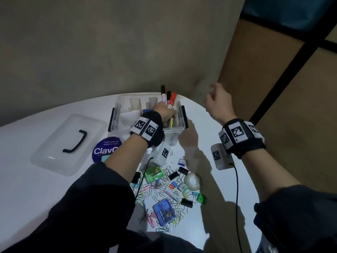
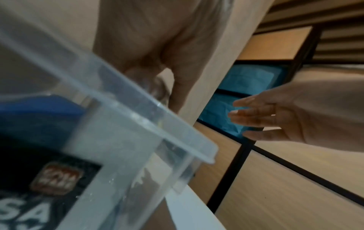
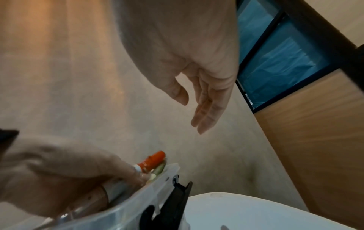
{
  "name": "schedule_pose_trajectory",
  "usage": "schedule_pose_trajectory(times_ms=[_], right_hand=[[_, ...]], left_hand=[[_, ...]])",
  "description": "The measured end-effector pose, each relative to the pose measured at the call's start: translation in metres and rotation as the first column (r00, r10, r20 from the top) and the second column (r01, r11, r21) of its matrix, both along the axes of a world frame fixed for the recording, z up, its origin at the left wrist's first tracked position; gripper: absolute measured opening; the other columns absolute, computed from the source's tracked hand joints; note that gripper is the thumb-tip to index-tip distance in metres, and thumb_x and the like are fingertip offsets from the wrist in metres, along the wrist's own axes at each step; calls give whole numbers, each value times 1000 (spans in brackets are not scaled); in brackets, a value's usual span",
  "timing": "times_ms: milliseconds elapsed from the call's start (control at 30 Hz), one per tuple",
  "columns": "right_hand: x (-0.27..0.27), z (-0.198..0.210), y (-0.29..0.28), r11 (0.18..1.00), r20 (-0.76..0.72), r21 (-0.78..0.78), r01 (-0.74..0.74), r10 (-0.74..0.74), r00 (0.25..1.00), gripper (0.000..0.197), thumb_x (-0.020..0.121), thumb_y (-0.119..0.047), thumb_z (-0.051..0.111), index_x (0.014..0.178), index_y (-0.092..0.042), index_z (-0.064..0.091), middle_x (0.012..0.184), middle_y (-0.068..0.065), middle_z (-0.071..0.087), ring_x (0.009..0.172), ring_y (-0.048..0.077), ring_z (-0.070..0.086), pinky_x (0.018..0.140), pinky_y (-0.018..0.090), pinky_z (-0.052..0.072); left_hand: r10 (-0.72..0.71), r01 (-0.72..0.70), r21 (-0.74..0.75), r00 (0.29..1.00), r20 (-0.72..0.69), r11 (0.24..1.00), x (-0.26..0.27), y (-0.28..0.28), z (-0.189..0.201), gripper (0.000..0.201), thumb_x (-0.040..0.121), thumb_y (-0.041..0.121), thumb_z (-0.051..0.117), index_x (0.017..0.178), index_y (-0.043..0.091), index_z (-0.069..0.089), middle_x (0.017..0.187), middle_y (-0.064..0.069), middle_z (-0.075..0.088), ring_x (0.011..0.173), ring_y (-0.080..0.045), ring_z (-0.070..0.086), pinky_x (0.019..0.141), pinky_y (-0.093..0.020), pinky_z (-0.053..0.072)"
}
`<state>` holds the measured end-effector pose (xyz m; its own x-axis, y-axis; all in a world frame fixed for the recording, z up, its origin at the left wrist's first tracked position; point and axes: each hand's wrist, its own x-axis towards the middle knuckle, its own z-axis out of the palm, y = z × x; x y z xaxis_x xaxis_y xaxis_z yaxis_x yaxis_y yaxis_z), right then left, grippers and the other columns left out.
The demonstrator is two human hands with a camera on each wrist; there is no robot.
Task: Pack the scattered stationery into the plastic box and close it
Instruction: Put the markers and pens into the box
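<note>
A: Where is our left hand point(image 1: 165, 111)?

B: It is down in the box point(image 1: 177, 133). We hold a bunch of pens point(image 1: 172, 101) there, with our fingers curled round them. That grip is tight on the pens. The pens stand up at the right side of the box, and an orange cap sticks out on top.

A: And our right hand point(image 1: 218, 103)?

B: It is up in the air, to the right of the box. It touches nothing. The right wrist view shows the fingers point(image 3: 206, 112) loose and nearly straight, so that grip is wide and holds nothing.

A: Where is the box?

B: It sits on the white worktop point(image 1: 45, 189), at the far edge. It has no top on. A black latch point(image 1: 184, 116) hangs on its right side.

A: Where is the lid point(image 1: 69, 144)?

B: It lies flat on the worktop, left of the box, with its black handle up. A round purple sticker point(image 1: 104, 148) lies between the lid and our left arm.

A: What lies on the worktop near us?

B: Lots of things in a heap. We see many paper clips point(image 1: 160, 192), black binder clips point(image 1: 179, 172), a roll of tape point(image 1: 192, 181), a green case point(image 1: 154, 174) and a blue case point(image 1: 165, 211).
</note>
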<state>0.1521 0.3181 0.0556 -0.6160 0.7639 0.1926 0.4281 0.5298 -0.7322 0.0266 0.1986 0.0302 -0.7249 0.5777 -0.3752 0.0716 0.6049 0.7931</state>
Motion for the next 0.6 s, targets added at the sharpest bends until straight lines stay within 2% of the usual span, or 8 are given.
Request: schedule_pose_trajectory(times_ms=[100, 167, 200, 300, 367, 433, 533, 600], right_hand=[[-6, 1, -5, 1000, 12, 28, -4, 4, 1000, 41, 94, -12, 43, 134, -4, 42, 114, 20, 61, 103, 33, 60, 89, 40, 49], [-13, 3, -11, 998, 39, 54, -30, 28, 999, 43, 94, -12, 43, 136, -1, 42, 121, 20, 59, 111, 33, 56, 94, 38, 44], [-17, 4, -15, 996, 53, 73, -46, 43, 998, 43, 94, -13, 43, 135, -1, 44, 122, 19, 58, 113, 33, 55, 95, 37, 43], [-28, 9, -32, 980, 102, 138, -144, 131, 986, 35, 93, -18, 45, 125, -8, 55, 121, 14, 62, 110, 30, 58, 95, 40, 47], [-34, 12, -48, 967, 86, 130, -221, 211, 974, 30, 90, -22, 46, 112, -16, 65, 110, 8, 69, 101, 26, 64, 90, 43, 52], [-38, 13, -67, 953, 63, 90, -291, 286, 956, 25, 87, -25, 48, 98, -22, 70, 95, 4, 72, 86, 23, 68, 80, 42, 56], [-41, 4, -101, 913, 118, 108, -393, 381, 917, 22, 87, -26, 51, 85, -17, 71, 81, 6, 71, 76, 25, 65, 71, 39, 56], [-42, -11, -125, 867, 194, 98, -489, 466, 864, 21, 88, -24, 55, 83, -12, 71, 80, 8, 71, 75, 23, 64, 69, 35, 53]], left_hand=[[-111, 113, -128, 994, 19, 985, -1, 0, 9, 24, 90, 27, 58, 91, 5, 49, 70, -8, 50, 65, -23, 52, 71, -36, 51], [-89, 94, -75, 994, 66, 993, -1, -5, 13, 17, 93, 21, 53, 88, 6, 46, 72, -10, 49, 70, -28, 53, 84, -44, 53], [-93, 95, -54, 994, 50, 994, -2, -8, 15, 17, 94, 20, 51, 85, 6, 46, 71, -11, 50, 72, -29, 55, 84, -46, 53], [-95, 96, 27, 995, -31, 995, -4, -35, 31, 26, 96, 24, 48, 78, 6, 52, 69, -12, 60, 56, -25, 63, 74, -41, 57], [-84, 88, 129, 996, -36, 988, -5, -65, 42, 22, 98, 23, 46, 89, 6, 57, 77, -9, 66, 50, -15, 64, 62, -32, 57], [-71, 82, 152, 994, -78, 985, -9, -102, 47, 22, 98, 20, 45, 99, 5, 61, 82, -11, 69, 57, -18, 67, 60, -30, 55], [-18, 30, 78, 989, -150, 997, -21, -157, 34, 21, 97, 14, 46, 93, 5, 64, 80, -13, 70, 62, -22, 66, 56, -28, 52], [-40, 25, -66, 970, -240, 998, -29, -189, 16, 19, 94, 8, 48, 89, 4, 66, 79, -13, 70, 63, -21, 65, 54, -24, 52]])
